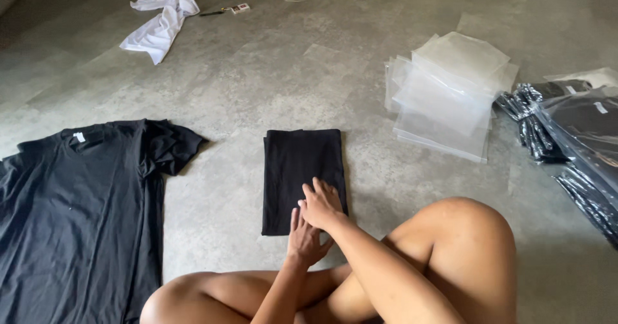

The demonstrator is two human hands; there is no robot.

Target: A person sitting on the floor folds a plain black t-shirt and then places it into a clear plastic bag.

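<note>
Both hands were flat and open on the folded black shirt point(302, 176), which lay on the grey floor point(257, 73) right in front of the crossed legs. The right hand point(320, 205) overlapped the left hand point(305, 239) at the near edge, gripping nothing, with clear plastic bags point(450, 92) off to the right.

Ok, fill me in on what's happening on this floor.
A person sits cross-legged on the grey floor, both hands pressed on the near end of a folded black shirt: the right hand overlaps the left hand. A black T-shirt lies spread flat to the left. To the right are a stack of clear plastic bags and bagged black garments. A crumpled white shirt lies farther away.
</note>
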